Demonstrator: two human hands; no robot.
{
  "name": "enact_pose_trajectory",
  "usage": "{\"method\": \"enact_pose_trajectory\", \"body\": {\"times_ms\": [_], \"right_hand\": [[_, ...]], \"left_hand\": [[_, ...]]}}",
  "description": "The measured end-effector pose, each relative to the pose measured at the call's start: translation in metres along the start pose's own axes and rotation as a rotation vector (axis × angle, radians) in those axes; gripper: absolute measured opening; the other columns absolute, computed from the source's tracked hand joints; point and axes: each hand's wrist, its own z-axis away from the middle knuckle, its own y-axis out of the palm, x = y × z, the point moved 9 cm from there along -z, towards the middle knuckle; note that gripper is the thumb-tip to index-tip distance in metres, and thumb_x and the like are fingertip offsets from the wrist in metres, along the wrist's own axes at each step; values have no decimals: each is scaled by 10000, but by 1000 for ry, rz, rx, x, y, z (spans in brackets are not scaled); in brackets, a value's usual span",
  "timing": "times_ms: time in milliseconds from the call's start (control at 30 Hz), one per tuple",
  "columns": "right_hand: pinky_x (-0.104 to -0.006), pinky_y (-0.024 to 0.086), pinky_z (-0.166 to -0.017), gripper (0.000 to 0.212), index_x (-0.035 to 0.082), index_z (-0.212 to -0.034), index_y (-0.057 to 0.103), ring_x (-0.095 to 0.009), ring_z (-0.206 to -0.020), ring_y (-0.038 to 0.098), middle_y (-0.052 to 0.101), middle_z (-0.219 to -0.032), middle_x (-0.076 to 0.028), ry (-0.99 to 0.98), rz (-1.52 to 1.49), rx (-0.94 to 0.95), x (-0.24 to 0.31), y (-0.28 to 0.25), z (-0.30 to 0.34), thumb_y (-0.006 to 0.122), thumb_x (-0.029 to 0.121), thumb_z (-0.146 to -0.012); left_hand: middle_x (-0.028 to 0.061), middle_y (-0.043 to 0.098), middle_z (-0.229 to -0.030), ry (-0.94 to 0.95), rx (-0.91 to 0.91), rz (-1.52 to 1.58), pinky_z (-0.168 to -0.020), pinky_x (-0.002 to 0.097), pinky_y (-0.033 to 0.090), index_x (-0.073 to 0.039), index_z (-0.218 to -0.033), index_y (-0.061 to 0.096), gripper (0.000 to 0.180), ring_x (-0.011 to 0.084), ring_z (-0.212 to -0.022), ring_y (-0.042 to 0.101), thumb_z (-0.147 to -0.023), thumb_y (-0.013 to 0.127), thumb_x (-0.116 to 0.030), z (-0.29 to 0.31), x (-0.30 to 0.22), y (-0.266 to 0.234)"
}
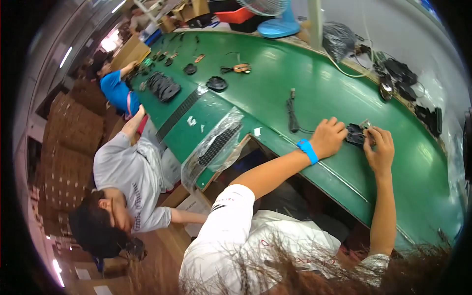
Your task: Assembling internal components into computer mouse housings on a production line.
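A small black plastic housing (pixel 355 134), which looks like the open shell of a wired computer mouse, lies on the green table between my hands. My left hand (pixel 330 137), wearing a blue wristband, has its fingers curled against the housing's left side. At its right edge, my right hand (pixel 381 146) is closed with thumb and fingers pinched together. A small shiny part (pixel 366 124) shows by those fingertips; what exactly they grip is hidden. From the housing a black cable (pixel 293 118) runs left, bundled, with its metal plug pointing away from me.
Farther along the green table (pixel 265 93) lie a black round shell (pixel 217 83), an orange circuit board (pixel 242 68) and a black bag (pixel 163 86). Clear plastic wrap (pixel 216 147) covers a black strip. A blue fan (pixel 279 28) stands behind. Two people (pixel 129 167) work at left.
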Motion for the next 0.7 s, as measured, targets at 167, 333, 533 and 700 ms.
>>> {"method": "enact_pose_trajectory", "body": {"times_ms": [167,333,533,700], "right_hand": [[-401,536,-785,185,43,-959,712,-297,-900,651,706,-979,-101,119,-50,10,5,6,-7,757,72,-781],[-412,531,-810,246,54,-969,714,-308,-922,636,701,-976,-84,181,-33,109,-3,9,5,759,69,-727],[-388,530,-852,209,86,-968,719,-278,-962,615,704,-983,-64,142,159,216,-7,2,7,740,71,-760],[-392,526,-843,152,97,-950,720,-282,-968,607,710,-992,-60,232,171,331,-16,5,-2,728,100,-798]], "left_hand": [[46,637,-1015,-34,32,55,-752,409,484,-106,-1029,678,303,272,-974,583,-726,675,-105,3,12,2],[49,651,-1099,-48,66,70,-791,413,484,-102,-1107,668,364,264,-1027,583,-744,684,-95,3,14,-1],[76,639,-1151,-48,74,153,-855,426,482,-89,-1126,680,373,289,-1088,577,-754,675,-81,2,3,-2],[134,604,-1182,-5,-22,180,-956,459,450,-70,-1132,688,370,331,-1137,556,-762,666,-71,-5,4,-13]]}}
